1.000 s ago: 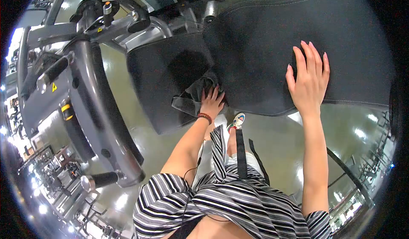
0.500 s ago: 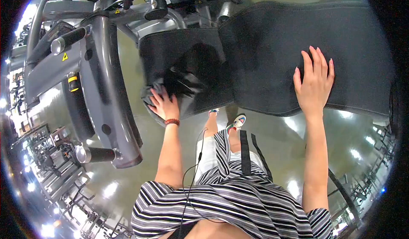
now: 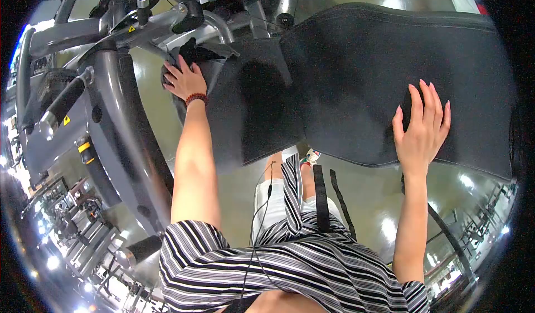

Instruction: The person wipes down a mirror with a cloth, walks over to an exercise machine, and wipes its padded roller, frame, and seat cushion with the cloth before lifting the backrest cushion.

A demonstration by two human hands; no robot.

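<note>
A long dark padded bench (image 3: 356,90) of a gym machine spans the head view, with a seam between its left pad and its wider right part. At the left pad's upper left corner, my left hand (image 3: 186,80) presses on a dark grey cloth (image 3: 214,52), fingers spread. The cloth is crumpled and partly folded over the pad's edge. My right hand (image 3: 422,129) lies on the right part of the bench near its front edge, fingers apart, holding nothing.
The machine's grey metal frame (image 3: 120,118) stands left of the bench, with black handles and a yellow-banded knob (image 3: 84,148). Metal parts and a round-ended post lie behind the bench. More gym equipment is at the lower left.
My left hand and the cloth have moved from near the middle seam to the left pad's front left corner, then up to its far left corner. My right hand stays on the bench.
</note>
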